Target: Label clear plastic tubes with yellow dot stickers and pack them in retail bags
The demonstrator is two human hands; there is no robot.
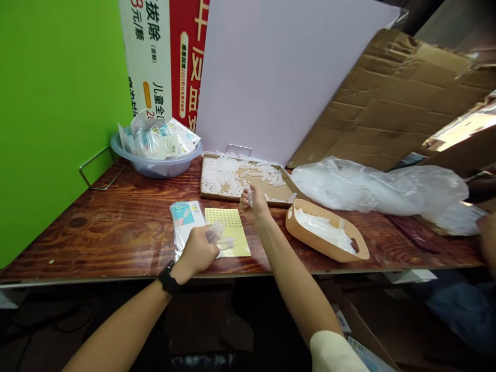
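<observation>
My left hand (pixel 197 252), with a black watch on the wrist, is closed around a clear plastic piece (pixel 215 231) over the yellow sticker sheet (pixel 238 235). Several whitish translucent tubes (pixel 227 243) lie on that sheet by the fingers. To its left is a stack of printed clear packets (pixel 188 214). My right hand (pixel 254 204) is raised at the near edge of a shallow cardboard tray (pixel 271 192), fingers curled on a small translucent plastic piece (pixel 250 196). White bits and translucent strips are scattered in the tray.
A blue basin (pixel 155 168) full of packets stands at the back left beside a wire stand (pixel 101 187). On the right are a tan basket (pixel 323 243) of translucent pieces and a large plastic bag (pixel 349 186). Boards rise behind. Another person's blurred hand (pixel 489 237) shows far right.
</observation>
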